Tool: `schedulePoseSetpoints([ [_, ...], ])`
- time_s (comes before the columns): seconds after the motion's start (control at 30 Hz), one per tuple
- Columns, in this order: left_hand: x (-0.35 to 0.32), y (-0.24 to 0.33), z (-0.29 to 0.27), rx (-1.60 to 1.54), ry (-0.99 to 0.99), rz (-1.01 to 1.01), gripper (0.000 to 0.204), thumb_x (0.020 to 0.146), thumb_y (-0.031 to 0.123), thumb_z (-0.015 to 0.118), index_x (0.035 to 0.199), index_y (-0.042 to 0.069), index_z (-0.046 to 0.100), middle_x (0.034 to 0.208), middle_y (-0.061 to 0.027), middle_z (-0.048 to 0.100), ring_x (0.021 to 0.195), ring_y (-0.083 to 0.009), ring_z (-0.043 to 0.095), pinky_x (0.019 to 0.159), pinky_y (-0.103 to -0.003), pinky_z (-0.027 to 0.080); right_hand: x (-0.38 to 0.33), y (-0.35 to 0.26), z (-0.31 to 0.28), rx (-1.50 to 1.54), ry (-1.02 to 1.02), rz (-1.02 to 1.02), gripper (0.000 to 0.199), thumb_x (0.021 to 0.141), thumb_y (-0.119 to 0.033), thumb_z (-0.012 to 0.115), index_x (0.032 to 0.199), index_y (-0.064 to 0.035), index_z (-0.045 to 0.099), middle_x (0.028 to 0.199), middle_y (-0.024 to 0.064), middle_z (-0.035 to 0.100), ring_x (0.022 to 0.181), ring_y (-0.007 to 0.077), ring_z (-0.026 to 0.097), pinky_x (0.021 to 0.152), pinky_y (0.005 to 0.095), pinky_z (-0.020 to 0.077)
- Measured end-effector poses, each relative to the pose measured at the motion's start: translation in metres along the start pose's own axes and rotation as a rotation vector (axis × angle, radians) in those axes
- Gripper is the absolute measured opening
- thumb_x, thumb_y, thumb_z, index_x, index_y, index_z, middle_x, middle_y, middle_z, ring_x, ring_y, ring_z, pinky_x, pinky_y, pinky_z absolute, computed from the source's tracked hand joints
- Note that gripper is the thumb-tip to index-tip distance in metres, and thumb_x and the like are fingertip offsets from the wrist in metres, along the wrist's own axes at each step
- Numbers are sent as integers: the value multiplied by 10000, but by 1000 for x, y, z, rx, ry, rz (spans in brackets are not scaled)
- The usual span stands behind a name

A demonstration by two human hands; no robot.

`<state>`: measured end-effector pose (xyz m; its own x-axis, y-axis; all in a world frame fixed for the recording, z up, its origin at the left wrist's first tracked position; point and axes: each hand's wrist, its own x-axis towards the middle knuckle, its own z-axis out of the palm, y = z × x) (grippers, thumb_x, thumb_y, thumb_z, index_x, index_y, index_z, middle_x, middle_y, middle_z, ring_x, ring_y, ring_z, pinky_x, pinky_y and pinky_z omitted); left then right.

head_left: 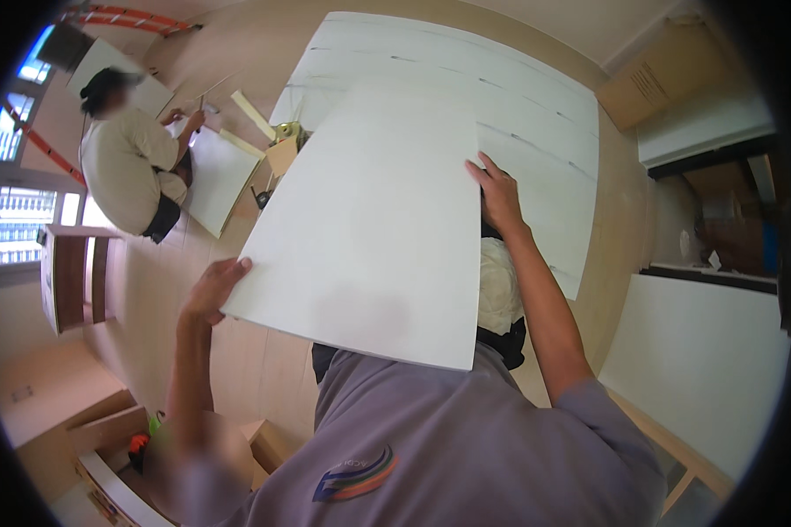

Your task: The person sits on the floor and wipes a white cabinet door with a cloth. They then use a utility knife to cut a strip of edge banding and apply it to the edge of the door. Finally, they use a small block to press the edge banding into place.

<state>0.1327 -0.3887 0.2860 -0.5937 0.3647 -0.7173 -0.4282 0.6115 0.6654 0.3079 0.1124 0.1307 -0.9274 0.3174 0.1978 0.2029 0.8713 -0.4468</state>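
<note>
A large plain white board [369,211] lies across my front, its near edge close to my body. At its lower left corner my left hand [214,290] grips the edge, thumb on top and the other fingers beneath, out of sight. My right hand [498,195] holds the right edge higher up, fingers on the rim and part of the palm hidden. Beyond and under this board, a bigger white panel [536,97] with rows of short dark marks rests on the floor.
At the left a co-worker [127,162] sits on the floor, hands over another white panel [220,180]. A cardboard box [664,75] stands far right, near a dark-framed cabinet opening [721,211]. A wooden drawer unit [66,277] and an orange ladder [141,19] are at the left.
</note>
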Motion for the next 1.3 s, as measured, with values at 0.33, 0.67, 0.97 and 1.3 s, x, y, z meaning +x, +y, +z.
schedulePoseSetpoints([
  [0.33, -23, -45, 94, -260, 159, 99, 422, 1013, 379, 615, 1141, -22, 650, 938, -51, 701, 773, -113, 633, 661, -287, 524, 59, -35, -35, 1263, -305, 959, 708, 934, -203, 666, 1548, -78, 338, 1545, 178, 407, 1297, 339, 533, 983, 460, 484],
  [0.67, -25, -77, 153, -561, 141, 164, 442, 1032, 392, 580, 1197, -17, 611, 1038, -81, 683, 913, -151, 651, 796, -311, 547, 102, -55, -39, 496, -312, 716, 488, 942, -216, 609, 1378, -3, 562, 1341, 226, 614, 1260, 342, 574, 1030, 387, 458],
  [0.97, -35, -17, 219, -711, 30, 63, 359, 1042, 282, 570, 1227, -24, 555, 1124, -100, 663, 989, -174, 646, 872, -328, 532, 136, 15, 2, 218, -290, 639, 373, 917, -144, 505, 1223, -21, 681, 1258, 196, 674, 1169, 354, 639, 970, 420, 515],
  [1.3, -27, -2, 256, -671, -142, -2, 430, 1040, 297, 586, 1271, -55, 496, 1231, -128, 610, 1124, -187, 576, 989, -347, 461, 130, 6, 18, -29, -135, 674, 381, 977, -325, 520, 1075, -14, 717, 1121, 203, 715, 1057, 371, 679, 908, 459, 545],
])
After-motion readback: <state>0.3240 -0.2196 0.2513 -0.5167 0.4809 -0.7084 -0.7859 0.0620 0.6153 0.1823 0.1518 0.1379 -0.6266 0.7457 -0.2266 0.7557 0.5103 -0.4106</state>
